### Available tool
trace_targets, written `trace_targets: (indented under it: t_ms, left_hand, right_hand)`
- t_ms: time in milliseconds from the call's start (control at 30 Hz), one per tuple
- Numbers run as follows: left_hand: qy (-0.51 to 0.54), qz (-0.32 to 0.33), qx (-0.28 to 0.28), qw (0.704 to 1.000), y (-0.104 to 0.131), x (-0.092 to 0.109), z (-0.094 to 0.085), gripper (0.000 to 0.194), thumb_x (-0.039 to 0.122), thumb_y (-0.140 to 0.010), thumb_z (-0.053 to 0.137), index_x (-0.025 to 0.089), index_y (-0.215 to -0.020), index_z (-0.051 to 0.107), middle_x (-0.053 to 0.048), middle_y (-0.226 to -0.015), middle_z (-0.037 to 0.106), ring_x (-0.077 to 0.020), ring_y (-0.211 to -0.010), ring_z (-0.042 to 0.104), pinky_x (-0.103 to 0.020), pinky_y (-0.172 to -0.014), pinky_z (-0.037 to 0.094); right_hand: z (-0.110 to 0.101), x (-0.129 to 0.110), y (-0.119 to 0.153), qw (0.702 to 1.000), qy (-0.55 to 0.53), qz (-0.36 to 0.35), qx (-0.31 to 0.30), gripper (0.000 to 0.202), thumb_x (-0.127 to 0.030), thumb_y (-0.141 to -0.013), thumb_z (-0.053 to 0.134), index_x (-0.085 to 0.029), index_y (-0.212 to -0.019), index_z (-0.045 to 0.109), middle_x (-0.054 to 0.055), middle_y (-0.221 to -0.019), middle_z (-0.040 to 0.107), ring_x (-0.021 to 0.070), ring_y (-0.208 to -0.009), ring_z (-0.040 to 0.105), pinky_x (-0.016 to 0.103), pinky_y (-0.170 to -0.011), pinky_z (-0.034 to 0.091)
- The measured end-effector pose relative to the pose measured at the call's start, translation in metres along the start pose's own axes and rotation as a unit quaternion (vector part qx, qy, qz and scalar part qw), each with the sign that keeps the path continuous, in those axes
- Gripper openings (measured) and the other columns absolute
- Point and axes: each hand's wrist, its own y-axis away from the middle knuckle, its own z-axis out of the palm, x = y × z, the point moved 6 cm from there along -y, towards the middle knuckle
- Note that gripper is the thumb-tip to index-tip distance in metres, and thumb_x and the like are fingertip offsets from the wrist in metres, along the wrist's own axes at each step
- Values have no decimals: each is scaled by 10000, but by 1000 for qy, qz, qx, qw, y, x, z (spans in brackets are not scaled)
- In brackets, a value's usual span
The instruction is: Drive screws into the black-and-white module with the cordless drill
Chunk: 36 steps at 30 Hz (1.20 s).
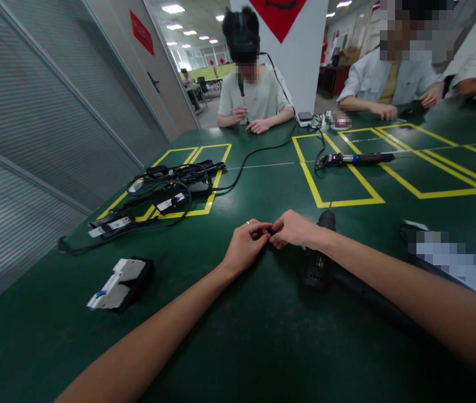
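My left hand (244, 246) and my right hand (294, 229) meet over the middle of the green table (229, 347). Thumb and fingers of each are pinched together on a small dark part (270, 231), mostly hidden between the fingertips, so its kind does not show. A ring is on a finger of my left hand. Under my right forearm lies a black cordless drill (317, 271), its bit pointing to the far side. To the left of my left arm sits a small black box with torn white packing pieces (122, 280) on top.
Black power adapters with tangled cables (170, 193) fill the yellow-taped area at the left. A long dark tool with a cord (359, 159) lies across the right-hand tape. Opposite, a person (254, 95) holds a screwdriver (241, 92); another person (384, 84) sits further right.
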Motion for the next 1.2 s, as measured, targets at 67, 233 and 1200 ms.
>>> trace_targets:
  t_ms: [67,233,1200]
  left_hand:
    - [4,3,7,1000,1,0,-3,253,224,-797,541,162,-1013,657,-31,-843,590,-115,-764,589,-254,-737,503]
    - [43,0,34,999,2,0,-13,270,213,-779,563,158,-1037,620,-31,-851,599,-117,-777,597,-271,-768,503]
    - [77,-130,-65,986,4,-12,-17,261,364,-753,609,126,-852,652,-45,-775,669,-128,-686,595,-258,-673,464]
  right_hand:
    - [1,-1,2,1000,-5,2,-2,246,-265,-892,579,-157,-1112,591,60,-1091,642,184,-870,651,374,-725,545]
    - [4,-5,6,1000,-23,11,-6,264,-277,-897,571,-154,-1131,581,65,-1089,641,183,-860,654,372,-722,546]
    - [15,-12,5,996,39,-61,-47,226,-291,-908,554,-149,-1078,598,43,-1000,662,154,-770,659,333,-660,551]
